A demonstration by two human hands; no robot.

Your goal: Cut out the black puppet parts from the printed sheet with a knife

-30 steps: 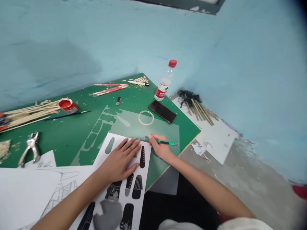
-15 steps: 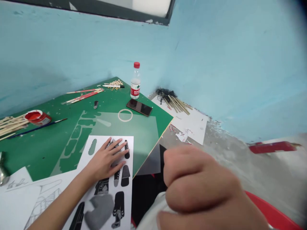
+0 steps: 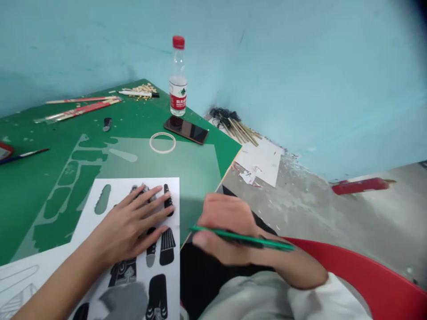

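Note:
My left hand (image 3: 131, 220) lies flat with fingers spread on a white sheet (image 3: 85, 222) printed with black and grey shapes. One shape near its top left is cut out, and green shows through. My right hand (image 3: 230, 226) is closed around a slim green pen-like tool (image 3: 273, 244), just beyond the sheet's right side. Motion blurs the tool, so its exact kind is unclear. Under the sheet lies a clear plastic film (image 3: 196, 164) with cut-out openings on its left. A white ring (image 3: 162, 143) rests on the film.
On the green table (image 3: 20, 191) stand a water bottle (image 3: 178, 84), a phone (image 3: 186, 130), packaged sticks (image 3: 83, 109), a marker (image 3: 142, 94) and a paintbrush (image 3: 30, 154). Thin sticks (image 3: 242, 131) lie on paper beyond the table's right edge. A red chair (image 3: 360, 271) is at right.
My right hand has drawn back from close to the camera toward the table edge, and the green tool in it now shows. My left hand stays on the sheet. The view has tilted down.

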